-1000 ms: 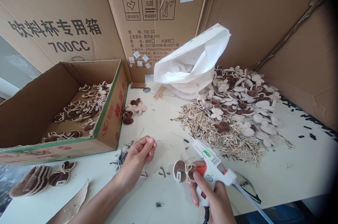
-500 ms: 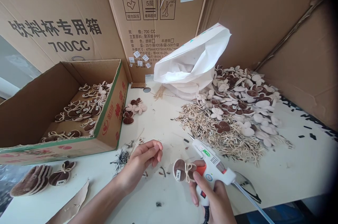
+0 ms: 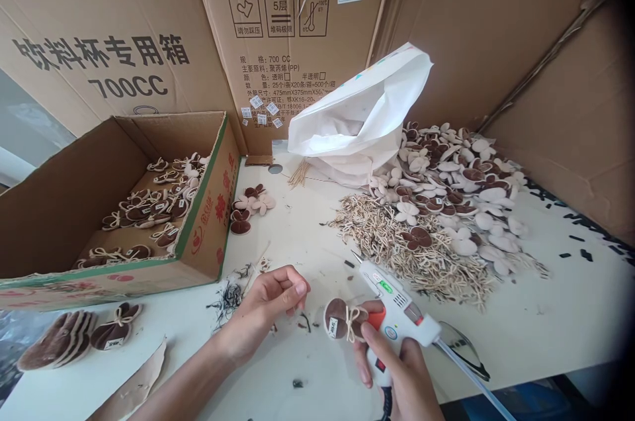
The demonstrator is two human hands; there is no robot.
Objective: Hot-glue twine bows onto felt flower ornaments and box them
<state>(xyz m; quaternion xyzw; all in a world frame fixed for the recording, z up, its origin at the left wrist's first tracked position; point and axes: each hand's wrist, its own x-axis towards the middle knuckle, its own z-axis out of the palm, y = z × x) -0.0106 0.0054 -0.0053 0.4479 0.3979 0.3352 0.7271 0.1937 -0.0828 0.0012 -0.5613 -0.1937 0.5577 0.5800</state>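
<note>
Glue gun (image 3: 397, 308) and bow-tied patch (image 3: 337, 313) gripped in right hand (image 3: 409, 378); left hand (image 3: 268, 302) curled nearby, contents cannot be told.

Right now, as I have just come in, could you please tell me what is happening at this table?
A person's right hand holds a white glue gun together with a brown piece bearing a cord bow and a small label. The left hand is beside them, fingers curled; whether it holds anything is unclear. Similar bowed pieces lie in the open cardboard box on the left, and short cords are heaped behind the glue gun.
</note>
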